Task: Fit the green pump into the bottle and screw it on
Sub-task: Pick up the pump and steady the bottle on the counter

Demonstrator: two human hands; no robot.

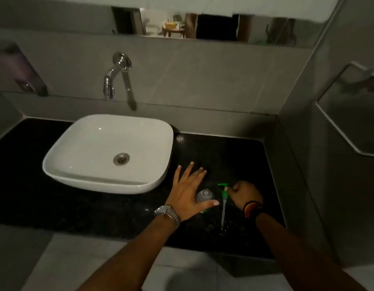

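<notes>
Green plastic pump, with its long clear dip tube slanting down to the glossy black speckled stone counter, sits pinched at the collar in my right hand, fingers curled tight around it. I see the rounded white ceramic basin to the left. My left hand is splayed flat, gripping nothing, over the small clear plastic bottle standing just beside the pump.

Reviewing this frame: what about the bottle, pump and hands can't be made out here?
All in the head view:
- Bottle: lower body hidden behind the open left hand; contact unclear.
- Bottle's fill level: too dim.
- Green pump: grip point hidden by the right hand.
- Pump's tube tip: lost against the dark counter.
</notes>
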